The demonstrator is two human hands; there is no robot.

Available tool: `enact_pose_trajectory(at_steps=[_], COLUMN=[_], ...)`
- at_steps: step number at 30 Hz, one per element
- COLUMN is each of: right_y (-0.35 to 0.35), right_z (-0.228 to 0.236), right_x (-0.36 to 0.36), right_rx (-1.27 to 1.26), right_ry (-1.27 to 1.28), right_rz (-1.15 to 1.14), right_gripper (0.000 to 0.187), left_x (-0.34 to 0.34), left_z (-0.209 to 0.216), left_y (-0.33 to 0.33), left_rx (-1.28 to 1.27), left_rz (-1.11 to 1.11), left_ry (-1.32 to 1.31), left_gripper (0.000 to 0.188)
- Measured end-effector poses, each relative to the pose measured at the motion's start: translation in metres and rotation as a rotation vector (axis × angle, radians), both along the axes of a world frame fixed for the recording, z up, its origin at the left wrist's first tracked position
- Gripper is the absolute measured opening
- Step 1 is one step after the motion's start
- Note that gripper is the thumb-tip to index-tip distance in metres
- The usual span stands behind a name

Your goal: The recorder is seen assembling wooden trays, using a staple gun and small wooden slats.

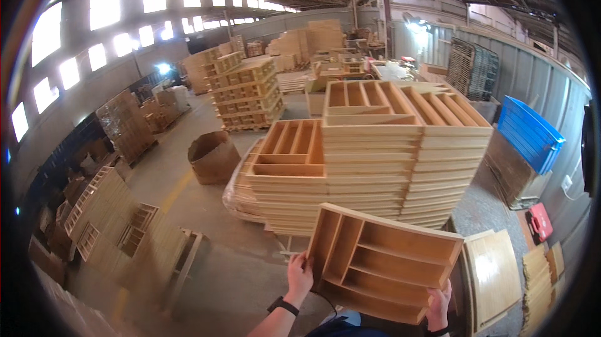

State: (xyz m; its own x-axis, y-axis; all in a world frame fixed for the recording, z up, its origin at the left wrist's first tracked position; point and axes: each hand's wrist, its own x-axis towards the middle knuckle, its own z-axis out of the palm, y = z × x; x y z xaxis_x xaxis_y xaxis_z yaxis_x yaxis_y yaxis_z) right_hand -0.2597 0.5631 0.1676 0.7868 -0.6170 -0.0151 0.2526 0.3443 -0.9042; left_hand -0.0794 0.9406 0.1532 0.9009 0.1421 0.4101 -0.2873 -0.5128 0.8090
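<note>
Between my two hands I hold a wooden drawer organizer tray (400,241), tilted so its divided compartments face me. My left hand (300,274) grips its left side, with the fingers partly behind the frame. At the lower right corner, my right hand (439,299) is closed on the tray's edge. Just beyond it rise tall stacks of similar wooden trays (369,162), and a shorter stack (285,190) stands on their left. The compartments of the held tray have nothing in them.
A brown cardboard drum (214,158) stands left of the stacks. Further left are more wooden stacks (113,230); palletized wood (247,93) sits farther back. On the right are a blue plastic crate (529,133), a red case (539,221) and flat wooden panels (494,277) by the wall.
</note>
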Motion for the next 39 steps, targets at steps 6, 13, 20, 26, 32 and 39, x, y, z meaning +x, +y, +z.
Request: enact_pose_trajectory(at_steps=[6, 13, 20, 26, 32, 39], right_y=[0.138, 0.334, 0.392, 0.385, 0.369, 0.356], right_z=[0.047, 0.103, 0.127, 0.138, 0.144, 0.143], right_x=[0.105, 0.246, 0.335, 0.398, 0.439, 0.441], right_rx=[0.276, 0.404, -0.032, -0.080, -0.038, 0.112], right_ry=[-0.040, -0.057, 0.046, 0.308, 0.417, 0.401], right_rz=[0.128, 0.322, 0.803, 0.796, 0.742, 0.714], right_gripper=[0.070, 0.066, 0.056, 0.077, 0.094, 0.092], left_x=[0.059, 0.119, 0.284, 0.470, 0.553, 0.592], left_z=[0.067, 0.100, 0.151, 0.174, 0.189, 0.144], left_y=[0.156, 0.204, 0.303, 0.290, 0.223, 0.208], left_rx=[-0.261, -0.922, -0.619, -0.241, -0.180, -0.090], left_rz=[0.198, 0.094, -0.059, -0.303, -0.478, -0.550], left_ry=[-0.058, 0.031, 0.019, 0.189, 0.359, 0.315], left_gripper=[0.031, 0.064, 0.045, 0.022, 0.016, 0.019])
